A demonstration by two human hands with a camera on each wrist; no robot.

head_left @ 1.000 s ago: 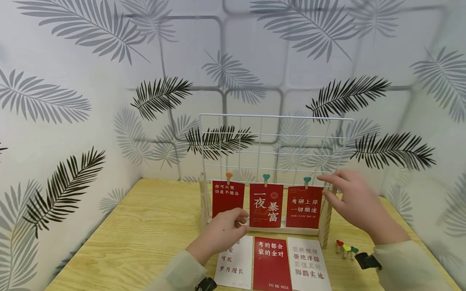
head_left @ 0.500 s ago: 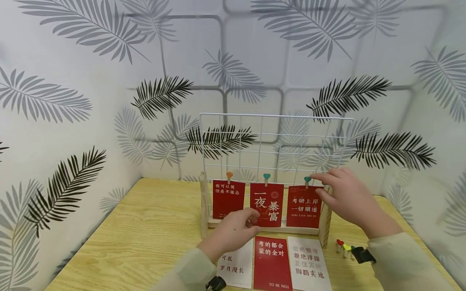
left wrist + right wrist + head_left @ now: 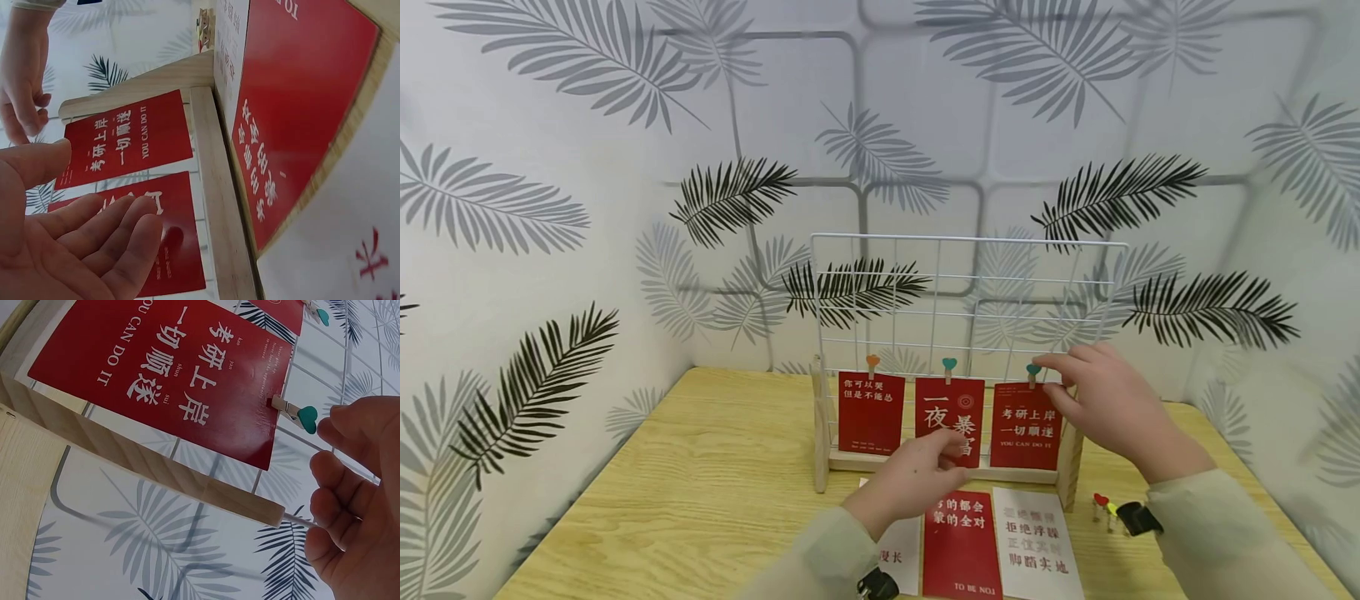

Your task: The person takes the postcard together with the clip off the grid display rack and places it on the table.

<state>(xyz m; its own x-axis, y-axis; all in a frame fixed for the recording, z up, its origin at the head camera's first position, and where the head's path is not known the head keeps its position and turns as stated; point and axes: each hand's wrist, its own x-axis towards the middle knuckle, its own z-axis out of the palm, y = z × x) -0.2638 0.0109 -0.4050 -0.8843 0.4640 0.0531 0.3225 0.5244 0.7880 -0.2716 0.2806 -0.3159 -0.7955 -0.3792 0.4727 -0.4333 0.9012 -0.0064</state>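
Observation:
My right hand point(image 3: 1101, 408) is at the right side of a white wire grid point(image 3: 936, 310), its fingertips right at a teal heart clothespin point(image 3: 306, 419). That clothespin hangs the right red card point(image 3: 1024, 427) from a wire. In the right wrist view the fingers are loosely bent, and nothing shows between them. My left hand point(image 3: 917, 482) hovers with relaxed fingers before the middle red card point(image 3: 931, 408), covering its lower part. A second teal clothespin point(image 3: 949, 367) holds that card, and an orange one point(image 3: 872, 363) holds the left red card point(image 3: 870, 412).
Below the grid's wooden base point(image 3: 857, 462) lie a white card point(image 3: 908, 575), partly hidden by the left hand, a red card point(image 3: 961, 546) and another white card point(image 3: 1037, 542). Loose heart clothespins point(image 3: 1101, 500) lie at the right, partly behind the right wrist strap point(image 3: 1138, 518).
My right hand has moved left, its fingertips coming up to the teal clothespin on the right card. My left hand has slid right, from the left card to the middle one.

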